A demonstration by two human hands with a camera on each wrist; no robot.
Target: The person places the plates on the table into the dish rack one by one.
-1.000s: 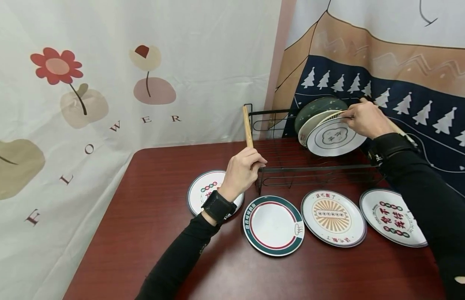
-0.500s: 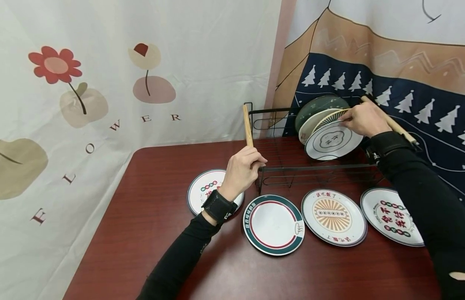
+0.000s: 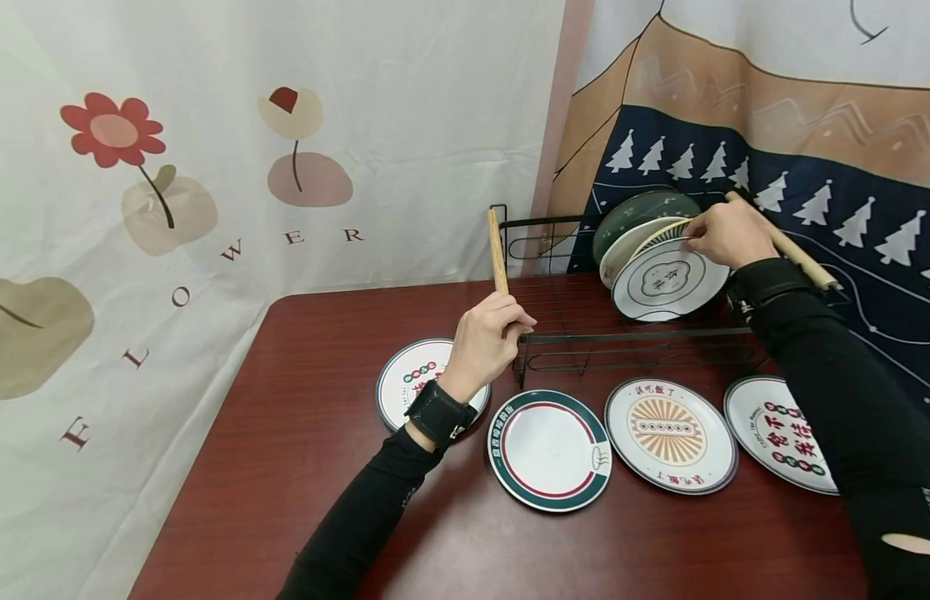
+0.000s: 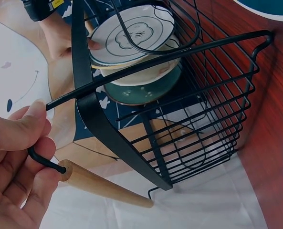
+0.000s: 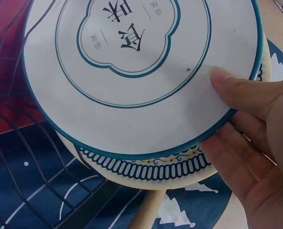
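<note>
Plate (image 3: 667, 279) with the teal cloud outline stood frontmost in the black wire rack (image 3: 630, 337) at the table's back right corner, pinched at its rim by the right hand (image 3: 723, 233). Left hand (image 3: 483, 342) clenched the rack's wooden-capped corner, steadying it. Seating looked underway; next it likely needed a careful release. Slot hidden; rear plates overlapped.

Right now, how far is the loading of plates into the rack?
Done: three plates stand in the black rack. In hand: the right hand holds a fourth, the white plate, there; the left hand grips the rack's corner. Left: four plates lie on the table.
</note>
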